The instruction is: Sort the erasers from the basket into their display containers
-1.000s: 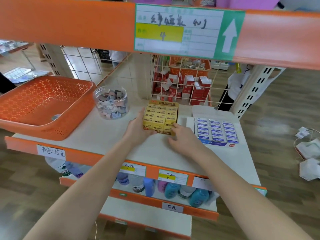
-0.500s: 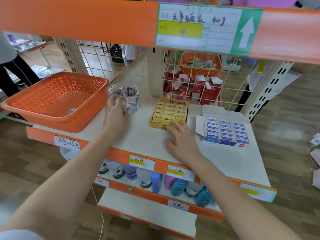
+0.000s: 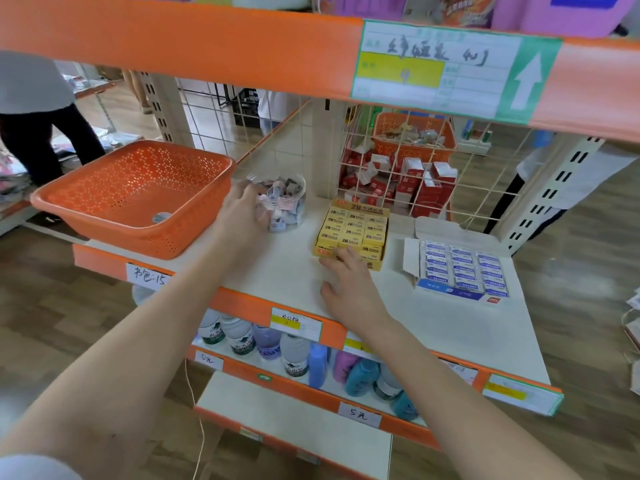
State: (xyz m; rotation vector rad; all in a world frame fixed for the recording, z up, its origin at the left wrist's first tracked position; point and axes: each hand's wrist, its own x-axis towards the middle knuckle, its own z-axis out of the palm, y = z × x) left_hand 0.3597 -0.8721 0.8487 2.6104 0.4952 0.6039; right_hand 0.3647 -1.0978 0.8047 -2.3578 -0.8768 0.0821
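An orange perforated basket (image 3: 135, 199) sits at the shelf's left end with one small round thing lying in it. Right of it stands a clear round jar (image 3: 289, 202) of small wrapped erasers, and my left hand (image 3: 242, 211) wraps around its left side. A yellow display box (image 3: 353, 233) filled with yellow erasers stands mid-shelf. My right hand (image 3: 349, 285) lies flat on the shelf with its fingertips touching the box's front edge. A blue and white display box (image 3: 462, 270) of erasers lies to the right, lid folded back.
A wire grid (image 3: 398, 168) behind the shelf backs onto red boxes and another orange basket. An orange shelf rail with a price label hangs overhead. Bottles line the lower shelf (image 3: 294, 355). A person stands at the far left (image 3: 38, 133).
My left hand left the yellow box, moved left and took hold of the clear jar. My right hand slid back from the box's corner to lie flat in front of it.
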